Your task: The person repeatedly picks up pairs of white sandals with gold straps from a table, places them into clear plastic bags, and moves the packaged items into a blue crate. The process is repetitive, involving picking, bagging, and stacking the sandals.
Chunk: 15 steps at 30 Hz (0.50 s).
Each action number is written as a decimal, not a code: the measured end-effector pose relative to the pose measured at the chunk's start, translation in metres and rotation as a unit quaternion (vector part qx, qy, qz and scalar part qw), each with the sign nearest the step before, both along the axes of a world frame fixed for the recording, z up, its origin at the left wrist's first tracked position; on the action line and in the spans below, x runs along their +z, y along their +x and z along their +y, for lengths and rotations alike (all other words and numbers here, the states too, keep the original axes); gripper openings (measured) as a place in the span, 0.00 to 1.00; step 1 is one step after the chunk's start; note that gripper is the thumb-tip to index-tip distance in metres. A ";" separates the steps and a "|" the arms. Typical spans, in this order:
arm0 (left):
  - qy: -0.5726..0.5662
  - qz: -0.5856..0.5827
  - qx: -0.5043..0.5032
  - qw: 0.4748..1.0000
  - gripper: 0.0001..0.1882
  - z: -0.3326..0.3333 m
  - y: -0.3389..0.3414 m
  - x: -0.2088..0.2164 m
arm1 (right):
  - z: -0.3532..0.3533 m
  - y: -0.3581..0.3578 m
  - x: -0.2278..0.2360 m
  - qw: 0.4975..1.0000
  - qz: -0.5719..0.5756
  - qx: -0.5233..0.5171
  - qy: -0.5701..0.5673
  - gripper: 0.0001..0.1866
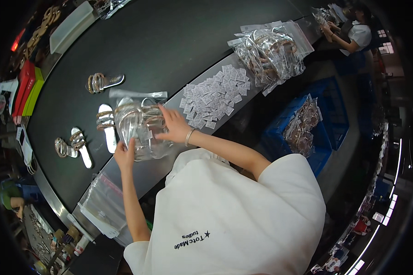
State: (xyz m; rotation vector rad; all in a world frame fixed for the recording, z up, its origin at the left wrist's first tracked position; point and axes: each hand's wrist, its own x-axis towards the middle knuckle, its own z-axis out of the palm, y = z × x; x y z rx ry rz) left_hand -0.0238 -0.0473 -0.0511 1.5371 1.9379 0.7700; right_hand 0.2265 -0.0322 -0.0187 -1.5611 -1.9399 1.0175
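In front of me a clear plastic bag with strappy sandals inside lies across the table's near edge. My left hand grips its near left side, thumb up along the plastic. My right hand holds the right side, thumb and fingers spread around the bag's edge. A small white label shows on the bag between the hands. Just left of the bag lies a silver sandal with banded straps. Right of my right hand is a loose heap of small white labels.
Another sandal lies farther back, and a pair of sandals to the left. Flat clear bags sit at the near left edge. Bagged sandals are piled at the right. Below stands a blue crate. A co-worker sits far right.
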 end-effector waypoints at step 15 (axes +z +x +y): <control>0.180 0.022 -0.130 0.975 0.26 0.042 0.060 0.181 | 0.099 0.399 0.165 0.886 0.215 -0.362 0.195 0.24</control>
